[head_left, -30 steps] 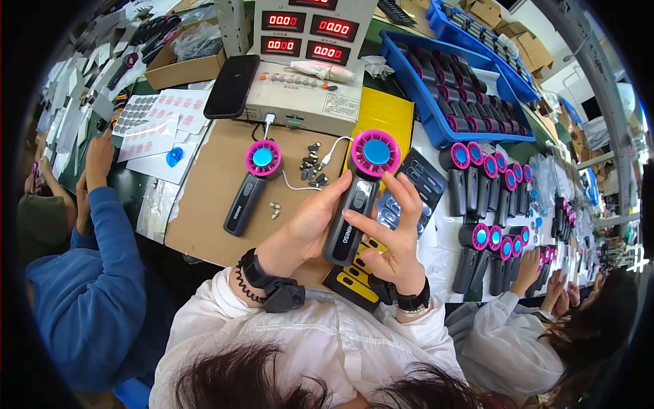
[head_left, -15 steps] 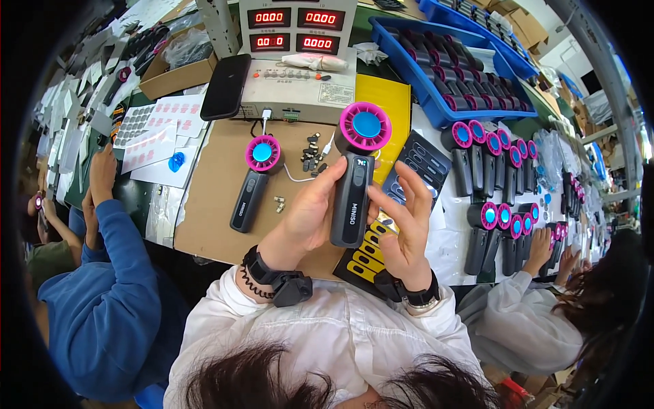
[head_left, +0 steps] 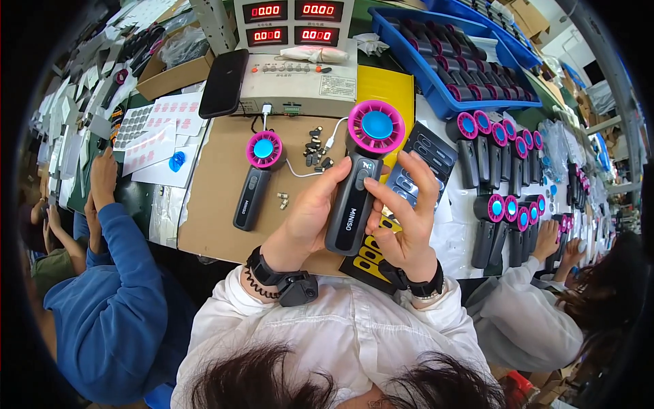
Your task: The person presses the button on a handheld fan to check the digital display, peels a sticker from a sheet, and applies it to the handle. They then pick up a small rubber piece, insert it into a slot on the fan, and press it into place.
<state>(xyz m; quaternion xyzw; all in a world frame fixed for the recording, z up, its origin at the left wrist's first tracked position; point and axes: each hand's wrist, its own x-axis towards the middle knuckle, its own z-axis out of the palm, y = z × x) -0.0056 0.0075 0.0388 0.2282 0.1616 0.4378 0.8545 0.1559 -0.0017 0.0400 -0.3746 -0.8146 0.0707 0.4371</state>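
Note:
A dark grey handheld fan [head_left: 351, 208] with a pink, blue-centred head is held upright and slightly tilted to the right. My left hand [head_left: 308, 217] is closed around its handle, thumb along the left side and fingertips showing at the right edge. My right hand [head_left: 407, 221] has its fingers apart, its index fingertip touching the button on the handle's front. A small display glows above that button. To the left, a second handheld fan [head_left: 253, 180] lies on the brown cardboard sheet [head_left: 214, 160], near a white cable [head_left: 300, 178].
Behind stands a test box [head_left: 300, 85] with red digital readouts; a black phone [head_left: 225, 83] leans at its left. Small black parts [head_left: 315, 148] lie on the cardboard. At right are rows of fans [head_left: 501, 146] and a blue crate [head_left: 443, 102]. Co-workers sit on both sides.
The fan in my left hand has shifted slightly right and tilted further right. My right index finger has moved from beside the handle onto its button.

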